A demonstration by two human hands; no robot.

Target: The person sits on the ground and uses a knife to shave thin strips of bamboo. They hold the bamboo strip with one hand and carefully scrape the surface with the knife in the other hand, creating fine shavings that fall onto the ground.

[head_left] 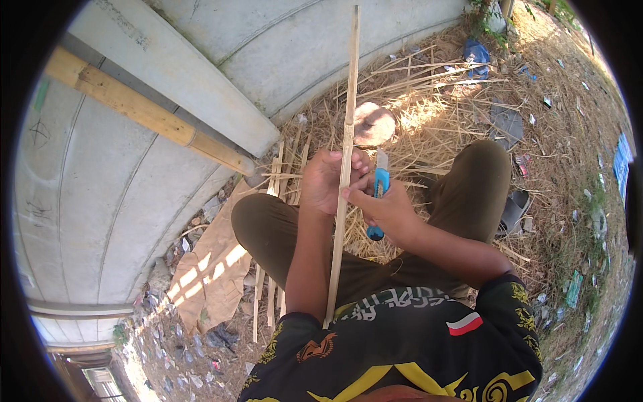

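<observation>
A long, narrow bamboo strip [351,80] stands nearly lengthwise in front of me, its near end against my shirt and its far end toward the wall. My left hand [321,182] is closed round the strip near its middle. In my right hand [396,213] is a blue utility knife [381,182], its blade extended and pointing away from me, just right of the strip. The right thumb touches the strip's edge. Some fingers of both hands are hidden behind the strip and each other.
Cut bamboo strips [273,184] lie by my left knee, near brown cardboard [221,288]. Shavings [429,100] surround a round block [375,124] ahead. A bamboo pole [144,107] and concrete post [194,74] stand by the wall [100,194]. A sandal [514,212] lies right.
</observation>
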